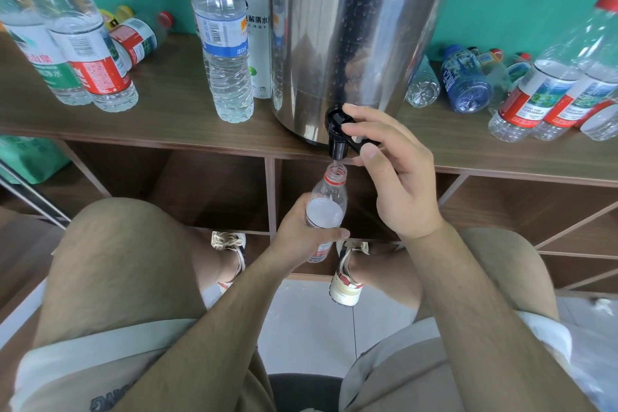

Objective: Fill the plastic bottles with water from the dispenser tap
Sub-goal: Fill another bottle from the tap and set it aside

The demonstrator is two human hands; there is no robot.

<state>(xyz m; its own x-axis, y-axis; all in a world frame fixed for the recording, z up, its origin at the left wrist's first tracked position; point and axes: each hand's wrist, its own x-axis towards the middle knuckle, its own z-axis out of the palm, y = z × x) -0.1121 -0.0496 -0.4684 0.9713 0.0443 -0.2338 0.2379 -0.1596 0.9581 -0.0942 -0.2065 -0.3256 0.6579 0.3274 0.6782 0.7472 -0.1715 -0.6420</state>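
Black tap [337, 140], right hand [399, 187] pinching, above bottle [329, 199] (left hand [299, 232] gripping).

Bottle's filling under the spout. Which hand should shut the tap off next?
Right. The right hand pinches the black tap lever, so it probably only needs to release or flip it. The left hand grips the bottle beneath the stream and should hold it steady.

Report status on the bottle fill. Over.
Left hand grips bottle, mouth under the tap. Right hand pinches tap lever. Water up to bottle's shoulder. Nothing blocking the mouth.
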